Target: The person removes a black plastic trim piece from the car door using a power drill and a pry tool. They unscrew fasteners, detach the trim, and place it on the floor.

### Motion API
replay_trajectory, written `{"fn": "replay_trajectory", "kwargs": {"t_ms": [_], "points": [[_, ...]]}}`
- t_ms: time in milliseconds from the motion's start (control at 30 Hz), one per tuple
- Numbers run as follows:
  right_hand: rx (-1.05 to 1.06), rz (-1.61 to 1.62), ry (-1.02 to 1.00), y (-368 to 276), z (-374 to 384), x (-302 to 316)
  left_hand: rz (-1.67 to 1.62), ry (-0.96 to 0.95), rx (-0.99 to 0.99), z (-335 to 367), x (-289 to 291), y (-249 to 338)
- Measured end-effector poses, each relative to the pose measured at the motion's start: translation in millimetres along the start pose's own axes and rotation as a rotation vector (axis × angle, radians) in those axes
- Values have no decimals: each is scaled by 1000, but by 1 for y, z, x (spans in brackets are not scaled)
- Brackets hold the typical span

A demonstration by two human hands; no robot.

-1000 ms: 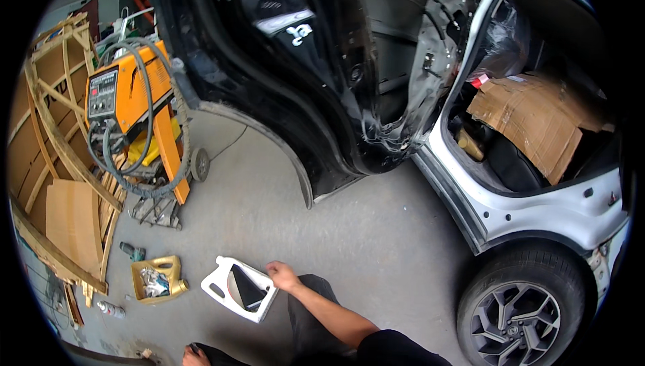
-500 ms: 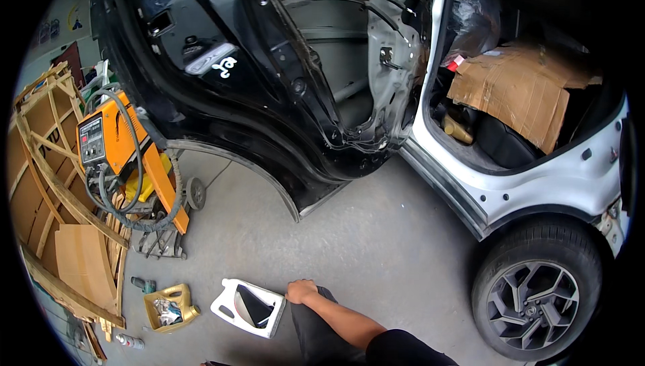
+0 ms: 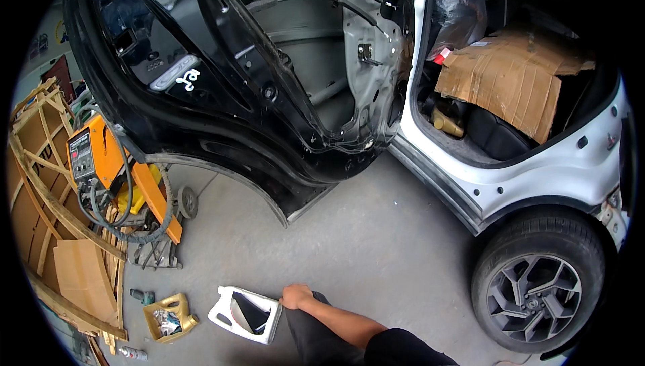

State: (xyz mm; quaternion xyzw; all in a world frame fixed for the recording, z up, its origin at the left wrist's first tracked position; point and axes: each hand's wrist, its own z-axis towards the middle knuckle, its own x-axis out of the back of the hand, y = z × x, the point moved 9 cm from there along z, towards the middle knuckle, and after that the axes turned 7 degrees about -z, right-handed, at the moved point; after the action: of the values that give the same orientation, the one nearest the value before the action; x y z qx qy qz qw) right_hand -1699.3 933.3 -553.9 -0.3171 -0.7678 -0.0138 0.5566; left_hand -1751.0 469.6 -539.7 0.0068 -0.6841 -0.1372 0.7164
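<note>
My right hand (image 3: 296,295) rests at the knee of my dark trousers (image 3: 312,332), at the bottom centre. Its fingers look curled in; whether anything is inside them is hidden. My left hand is out of view. Just left of the right hand, a white cut-open plastic jug (image 3: 222,317) lies on the floor with dark, flat pieces inside. Farther left is a gold cut-open jug (image 3: 157,329) holding crumpled white and small bits. Beside it lies a green and black power tool (image 3: 142,295), and a spray can (image 3: 133,352) is nearer me.
A black car door (image 3: 222,144), its inner panel bare, stands open ahead. Right of it is a white car body (image 3: 440,188) with a wheel (image 3: 534,299) and cardboard (image 3: 504,84) inside. An orange wheeled machine (image 3: 97,151) with cables and wooden frames (image 3: 47,185) stand left.
The view has shifted slightly, so the door and car sit further left in the picture. My right hand stays at the knee, and the jugs have not moved on the floor.
</note>
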Motion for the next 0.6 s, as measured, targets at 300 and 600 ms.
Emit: {"fn": "replay_trajectory", "kwargs": {"t_ms": [300, 600], "points": [[5, 11, 1, 1, 0, -4, -7, -73, 59, -4, 3, 3], [-36, -8, 50, 13, 6, -2, -96, 109, 58, 2, -5, 0]]}}
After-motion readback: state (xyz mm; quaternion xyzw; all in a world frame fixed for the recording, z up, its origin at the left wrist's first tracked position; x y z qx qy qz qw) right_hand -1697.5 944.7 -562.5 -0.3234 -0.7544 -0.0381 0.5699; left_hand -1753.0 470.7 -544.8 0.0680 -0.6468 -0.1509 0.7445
